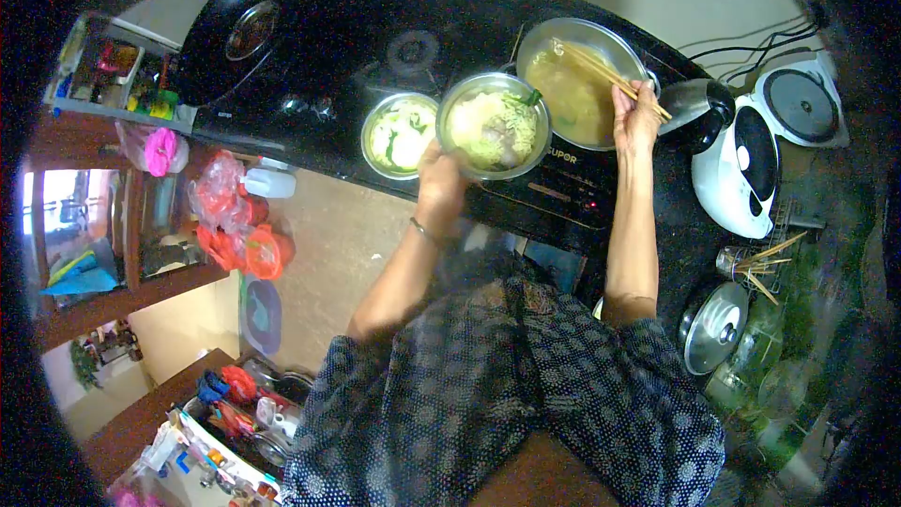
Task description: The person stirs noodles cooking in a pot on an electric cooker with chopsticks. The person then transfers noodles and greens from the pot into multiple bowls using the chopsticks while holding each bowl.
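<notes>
My left hand (pixel 441 176) is closed on the rim of a metal bowl (pixel 495 127) of noodles in broth with some green leaves. Left of it, partly overlapped, stands a second metal bowl (pixel 399 136) with pale food and greens. Chopsticks (pixel 601 68) are pinched in my right hand (pixel 637 115), their tips over a metal pot (pixel 580 84) of yellowish broth. The pot sits on a black induction cooker (pixel 563 190), and the noodle bowl is beside its left wall. Whether that bowl touches the counter I cannot tell.
A large black wok (pixel 249 28) lies at the back left. To the right are an electric kettle (pixel 696 115), a white rice cooker (pixel 741 164) with its lid up, a chopstick holder (pixel 730 263) and a pot lid (pixel 715 327). Red plastic bags (pixel 223 207) hang at the left.
</notes>
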Available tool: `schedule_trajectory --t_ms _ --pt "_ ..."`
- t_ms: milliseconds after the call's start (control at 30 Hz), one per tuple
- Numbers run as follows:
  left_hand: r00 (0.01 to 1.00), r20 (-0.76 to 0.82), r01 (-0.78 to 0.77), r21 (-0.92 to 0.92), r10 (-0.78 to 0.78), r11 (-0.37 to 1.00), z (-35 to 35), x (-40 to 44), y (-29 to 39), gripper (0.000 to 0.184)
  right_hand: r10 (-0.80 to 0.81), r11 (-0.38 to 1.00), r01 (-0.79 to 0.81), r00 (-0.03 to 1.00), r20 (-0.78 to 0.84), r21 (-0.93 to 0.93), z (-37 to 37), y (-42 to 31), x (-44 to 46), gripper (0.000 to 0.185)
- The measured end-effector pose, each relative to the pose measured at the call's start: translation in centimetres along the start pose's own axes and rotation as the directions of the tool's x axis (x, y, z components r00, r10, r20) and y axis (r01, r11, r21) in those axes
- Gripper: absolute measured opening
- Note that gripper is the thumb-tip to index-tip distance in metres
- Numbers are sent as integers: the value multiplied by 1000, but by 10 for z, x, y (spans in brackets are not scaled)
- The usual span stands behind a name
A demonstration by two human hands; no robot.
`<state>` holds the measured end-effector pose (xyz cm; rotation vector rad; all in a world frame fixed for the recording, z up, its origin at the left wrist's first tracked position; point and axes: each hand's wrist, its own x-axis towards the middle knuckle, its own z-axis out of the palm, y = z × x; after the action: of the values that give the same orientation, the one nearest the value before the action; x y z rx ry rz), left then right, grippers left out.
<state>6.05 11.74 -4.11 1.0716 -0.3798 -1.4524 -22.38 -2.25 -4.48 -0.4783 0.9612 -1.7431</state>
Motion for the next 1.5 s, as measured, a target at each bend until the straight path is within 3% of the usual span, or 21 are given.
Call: schedule_trajectory --t_ms 133,167,267,333,467,567,700,767,867,1000,1067,1300,1367,1433,1500 --pt "1000 -9 -23 23 24 999 2 4 1 49 16 999 -17 1000 18 38 24 -38 -34 25" --pt "999 -3 -52 18 52 998 2 6 0 49 8 999 -14 993 118 51 29 -45 -44 23" --pt "999 43 -9 32 8 999 -5 12 -4 49 88 996 -84 980 181 -30 39 -58 -69 23" --pt "1000 18 -6 20 5 1000 -5 17 -9 48 247 952 -154 897 367 -264 48 -67 -80 24" --pt "1000 -14 23 43 -22 999 -9 21 -13 46 97 969 -27 957 274 -247 32 -78 -61 26" --pt "1000 -23 12 -3 -12 1000 -6 14 -10 47 43 934 37 976 214 -354 13 -71 -40 24" --pt "997 -66 49 10 -48 999 2 -3 2 45 71 883 -11 991 110 -469 -8 -19 -20 19" --pt "992 -84 84 -74 -90 994 5 -13 5 42 61 865 -13 995 80 -502 -9 11 -12 21" --pt "988 -100 127 42 -122 991 -22 -6 -17 38 -42 926 41 999 4 -375 -4 35 -7 25" --pt "997 -62 43 11 -42 999 -22 -15 -24 37 -63 938 63 998 11 -342 -7 31 1 23" --pt "994 -42 99 -13 -99 995 -16 -22 -18 35 -45 954 43 999 -3 -296 -13 21 5 23" --pt "998 -39 43 -14 -43 999 -1 -16 -8 32 6 998 -2 997 72 -60 12 -40 -35 23" --pt "994 -79 75 -43 -78 996 8 -14 -1 35 57 997 -46 985 162 -67 18 -60 -53 24" --pt "994 -67 82 -41 -84 996 13 -12 5 37 153 974 -95 946 284 -207 21 -82 -67 27" --pt "994 -55 88 -38 -90 995 14 -7 6 40 101 971 -40 961 256 -235 13 -93 -67 29"
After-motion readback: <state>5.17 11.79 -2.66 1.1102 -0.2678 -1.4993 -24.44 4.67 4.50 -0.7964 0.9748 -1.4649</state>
